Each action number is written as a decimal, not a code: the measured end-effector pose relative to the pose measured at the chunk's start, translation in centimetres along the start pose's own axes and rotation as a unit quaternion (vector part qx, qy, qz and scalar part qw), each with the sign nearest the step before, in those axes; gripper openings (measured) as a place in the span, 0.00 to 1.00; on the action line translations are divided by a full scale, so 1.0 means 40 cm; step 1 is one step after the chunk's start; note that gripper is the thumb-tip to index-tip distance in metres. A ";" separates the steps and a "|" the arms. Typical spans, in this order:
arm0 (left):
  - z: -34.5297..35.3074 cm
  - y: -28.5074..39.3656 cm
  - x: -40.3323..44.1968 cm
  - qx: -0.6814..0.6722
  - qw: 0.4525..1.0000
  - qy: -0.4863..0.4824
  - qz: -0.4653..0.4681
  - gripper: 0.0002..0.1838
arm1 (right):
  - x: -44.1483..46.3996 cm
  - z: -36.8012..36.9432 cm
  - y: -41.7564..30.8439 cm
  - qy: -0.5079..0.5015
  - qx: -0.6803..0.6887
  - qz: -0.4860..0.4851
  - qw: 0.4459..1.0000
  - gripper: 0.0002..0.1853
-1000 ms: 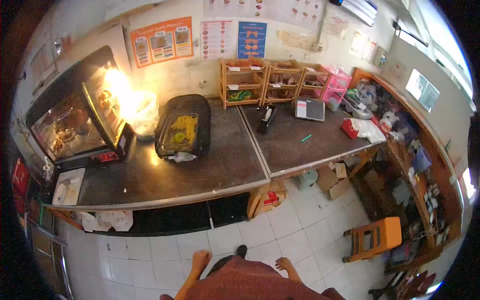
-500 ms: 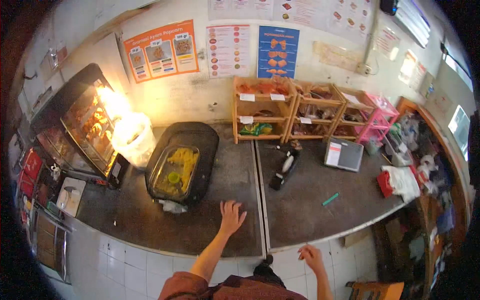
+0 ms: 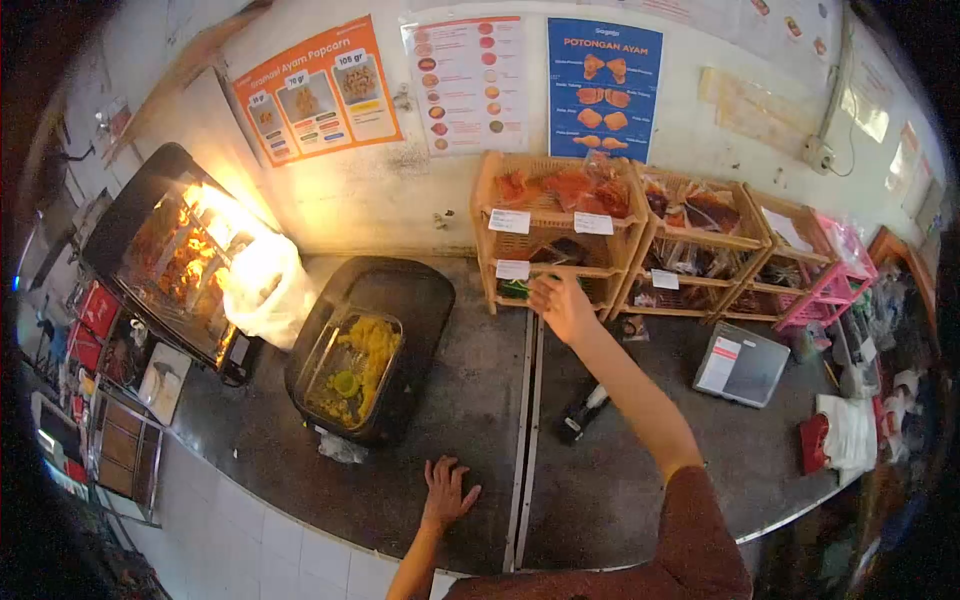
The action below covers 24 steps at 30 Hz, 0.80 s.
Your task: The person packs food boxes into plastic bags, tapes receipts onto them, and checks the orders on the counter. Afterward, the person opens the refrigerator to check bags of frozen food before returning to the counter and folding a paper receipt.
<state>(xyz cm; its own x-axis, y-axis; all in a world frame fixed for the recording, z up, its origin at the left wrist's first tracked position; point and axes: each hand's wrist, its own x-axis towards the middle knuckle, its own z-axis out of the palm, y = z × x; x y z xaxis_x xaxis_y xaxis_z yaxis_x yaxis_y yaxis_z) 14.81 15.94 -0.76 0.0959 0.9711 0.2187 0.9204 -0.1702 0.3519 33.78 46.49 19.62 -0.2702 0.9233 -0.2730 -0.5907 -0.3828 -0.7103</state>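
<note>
My left hand (image 3: 452, 492) rests palm down on the dark counter (image 3: 460, 380), open with its fingers spread. In front of the left wooden shelf rack (image 3: 560, 225), my right hand (image 3: 562, 303) reaches to its lowest tier, open with loosely bent fingers and nothing visible in them. A green packet (image 3: 514, 288) on that tier shows just left of these fingers; the hand partly covers the tier. Above it, dark packets (image 3: 562, 251) lie on the middle tier and reddish-orange packets (image 3: 575, 188) on the top one. Under my right forearm lies a partly hidden black object (image 3: 580, 415).
A black warmer (image 3: 420, 300) holds a tray of yellow food (image 3: 368, 345) with a green cup (image 3: 346, 384). Leftward stand a bright plastic bag (image 3: 268, 290) and a lit display case (image 3: 165, 250). On the right are a scale (image 3: 742, 365) and a pink rack (image 3: 825, 275).
My right hand has risen from beyond the counter's front edge to the lowest tier of the left rack. My left hand is now flat on the counter nearer its front edge. The view has shifted closer.
</note>
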 end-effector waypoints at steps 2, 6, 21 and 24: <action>0.006 -0.004 -0.001 0.001 1.000 -0.006 -0.003 0.24 | 0.065 0.034 -0.020 -0.005 -0.013 -0.004 1.000 0.30; 0.009 -0.007 0.001 -0.002 1.000 -0.006 -0.011 0.24 | 0.136 0.097 -0.057 -0.075 -0.027 -0.022 0.997 0.40; -0.012 0.016 0.004 -0.010 1.000 0.017 -0.006 0.20 | 0.282 0.143 -0.028 0.094 -0.082 -0.243 0.962 0.15; -0.012 0.019 0.004 -0.015 1.000 0.019 0.000 0.19 | 0.307 0.139 -0.016 0.140 -0.327 -0.347 0.868 0.08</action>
<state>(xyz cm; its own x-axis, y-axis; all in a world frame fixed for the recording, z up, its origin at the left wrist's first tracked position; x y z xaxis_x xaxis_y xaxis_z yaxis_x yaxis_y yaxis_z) 15.33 15.89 -0.04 0.0806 0.9640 0.2535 0.9088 -0.1755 0.3786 26.63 57.89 20.33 0.2275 0.9308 0.2862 0.0456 0.2834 -0.9579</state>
